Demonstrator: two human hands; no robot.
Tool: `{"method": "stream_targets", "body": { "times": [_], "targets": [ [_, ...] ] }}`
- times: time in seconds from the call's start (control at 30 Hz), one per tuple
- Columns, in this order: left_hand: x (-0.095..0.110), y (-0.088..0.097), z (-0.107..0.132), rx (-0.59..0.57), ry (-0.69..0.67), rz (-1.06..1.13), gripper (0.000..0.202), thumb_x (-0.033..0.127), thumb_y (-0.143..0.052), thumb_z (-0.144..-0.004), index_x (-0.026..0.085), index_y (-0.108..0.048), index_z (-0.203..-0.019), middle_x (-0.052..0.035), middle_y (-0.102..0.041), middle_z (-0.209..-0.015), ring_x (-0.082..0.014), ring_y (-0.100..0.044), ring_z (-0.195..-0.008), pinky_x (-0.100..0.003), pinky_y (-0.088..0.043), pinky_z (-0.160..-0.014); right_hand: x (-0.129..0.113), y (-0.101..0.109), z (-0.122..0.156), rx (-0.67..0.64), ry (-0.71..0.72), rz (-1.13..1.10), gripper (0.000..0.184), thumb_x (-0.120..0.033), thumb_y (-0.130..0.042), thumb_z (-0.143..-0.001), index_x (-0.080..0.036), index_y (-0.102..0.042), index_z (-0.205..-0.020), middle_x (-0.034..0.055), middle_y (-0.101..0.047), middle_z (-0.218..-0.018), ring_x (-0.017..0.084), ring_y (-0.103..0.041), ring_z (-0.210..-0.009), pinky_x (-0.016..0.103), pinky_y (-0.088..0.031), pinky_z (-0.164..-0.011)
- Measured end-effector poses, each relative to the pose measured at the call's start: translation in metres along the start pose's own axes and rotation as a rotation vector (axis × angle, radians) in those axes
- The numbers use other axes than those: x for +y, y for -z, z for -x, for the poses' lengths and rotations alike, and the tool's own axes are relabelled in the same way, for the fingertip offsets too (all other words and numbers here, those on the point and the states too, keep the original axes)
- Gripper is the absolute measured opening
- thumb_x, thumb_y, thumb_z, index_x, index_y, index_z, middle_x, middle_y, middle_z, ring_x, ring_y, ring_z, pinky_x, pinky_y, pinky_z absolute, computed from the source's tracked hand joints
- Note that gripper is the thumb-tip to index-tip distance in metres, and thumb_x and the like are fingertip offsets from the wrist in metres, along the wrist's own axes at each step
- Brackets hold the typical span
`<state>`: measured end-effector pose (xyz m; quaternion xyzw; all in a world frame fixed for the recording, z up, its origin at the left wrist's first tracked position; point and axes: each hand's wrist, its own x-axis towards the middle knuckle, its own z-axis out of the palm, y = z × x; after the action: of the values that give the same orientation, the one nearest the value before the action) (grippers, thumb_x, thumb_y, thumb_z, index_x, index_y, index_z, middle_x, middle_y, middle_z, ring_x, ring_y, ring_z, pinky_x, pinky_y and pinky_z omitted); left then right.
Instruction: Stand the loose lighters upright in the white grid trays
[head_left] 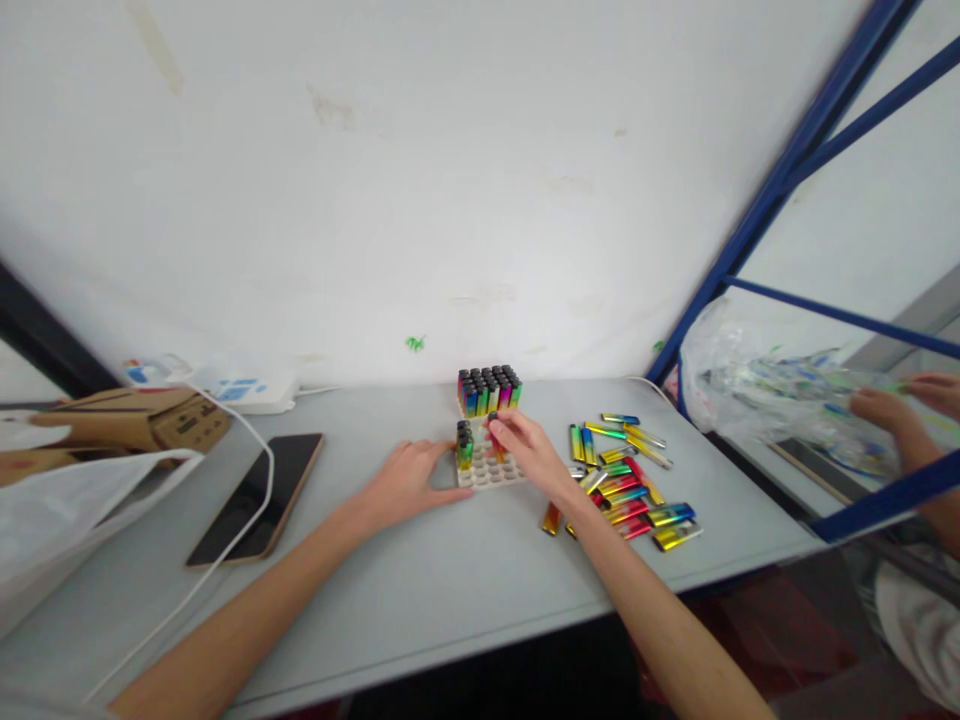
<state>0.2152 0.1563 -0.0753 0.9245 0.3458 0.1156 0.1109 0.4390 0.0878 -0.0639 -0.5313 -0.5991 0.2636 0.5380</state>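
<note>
My right hand (529, 452) pinches a lighter (496, 448) with a dark top and a red-orange body, upright over the pale tray (491, 478) with rows of holes. At the tray's near left corner, my left hand (411, 482) holds the edge, thumb along the front and fingers by the left side. A few green-and-yellow lighters (465, 455) stand in the tray's left column. Directly behind is a full block of upright lighters (489, 390) with black tops. Many loose shiny lighters (619, 490) lie in a pile to the right of my right hand.
On the left lie a phone (259, 500) with a white cable (271, 470) across it, a cardboard box (150, 420), a white plastic bag (67, 510) and a power strip (259, 390). A blue metal frame (739, 240) borders the right; beyond it are another person's hands (885, 410) and clear plastic bags (765, 385).
</note>
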Motion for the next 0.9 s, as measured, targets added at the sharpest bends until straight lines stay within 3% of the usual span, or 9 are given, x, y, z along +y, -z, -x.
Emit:
{"method": "stream_targets", "body": {
  "times": [0.1,0.2,0.4,0.53,0.73,0.9],
  "targets": [
    [0.0,-0.001,0.0,0.003,0.006,0.003,0.068,0.072,-0.07,-0.089,0.016,-0.071,-0.128,-0.0107,-0.08,-0.098,-0.0338,-0.076,-0.098,-0.04,-0.052,-0.091,-0.001,0.0,0.004,0.008,0.136,0.131,0.03,-0.049,-0.073,-0.099,-0.019,-0.076,-0.096,0.0059,-0.072,-0.098,0.021,-0.067,-0.095,0.034,-0.056,-0.091],
    [-0.002,-0.002,0.001,0.009,0.007,0.016,0.068,0.073,-0.071,-0.088,0.016,-0.071,-0.126,-0.0105,-0.079,-0.097,-0.0338,-0.076,-0.097,-0.039,-0.052,-0.09,-0.002,0.0,0.007,-0.047,0.162,0.208,0.03,-0.048,-0.067,-0.103,-0.019,-0.075,-0.096,0.0025,-0.073,-0.08,0.018,-0.066,-0.074,0.03,-0.054,-0.076],
    [-0.008,-0.008,0.0,0.039,-0.018,0.037,0.068,0.077,-0.068,-0.088,0.019,-0.071,-0.124,-0.0095,-0.079,-0.098,-0.0324,-0.075,-0.098,-0.038,-0.051,-0.09,0.0,-0.004,0.014,-0.164,0.196,0.262,0.026,-0.043,-0.065,-0.106,-0.02,-0.074,-0.098,0.004,-0.08,-0.085,0.019,-0.073,-0.075,0.028,-0.052,-0.075],
    [-0.008,-0.008,0.0,0.032,-0.026,0.018,0.067,0.076,-0.068,-0.09,0.019,-0.071,-0.127,-0.0101,-0.08,-0.101,-0.0325,-0.075,-0.099,-0.039,-0.051,-0.09,-0.001,-0.006,0.017,-0.187,0.256,0.44,0.025,-0.038,-0.064,-0.108,-0.02,-0.07,-0.093,0.0053,-0.078,-0.085,0.019,-0.071,-0.076,0.029,-0.049,-0.073],
    [-0.008,-0.007,-0.001,0.012,-0.025,0.008,0.071,0.076,-0.066,-0.091,0.018,-0.069,-0.132,-0.0113,-0.08,-0.102,-0.0343,-0.074,-0.101,-0.041,-0.051,-0.09,-0.01,0.006,0.009,-0.341,0.32,0.646,0.02,-0.035,-0.063,-0.11,-0.017,-0.07,-0.104,0.0079,-0.078,-0.095,0.02,-0.07,-0.081,0.029,-0.046,-0.074],
    [-0.007,-0.003,-0.002,-0.001,-0.033,0.032,0.067,0.076,-0.064,-0.09,0.021,-0.071,-0.128,-0.0082,-0.079,-0.097,-0.0328,-0.075,-0.099,-0.038,-0.05,-0.087,-0.022,0.005,0.0,-0.384,0.267,0.829,0.032,-0.045,-0.062,-0.109,-0.017,-0.075,-0.103,0.0068,-0.078,-0.087,0.019,-0.069,-0.076,0.028,-0.039,-0.067]
  ]
}}
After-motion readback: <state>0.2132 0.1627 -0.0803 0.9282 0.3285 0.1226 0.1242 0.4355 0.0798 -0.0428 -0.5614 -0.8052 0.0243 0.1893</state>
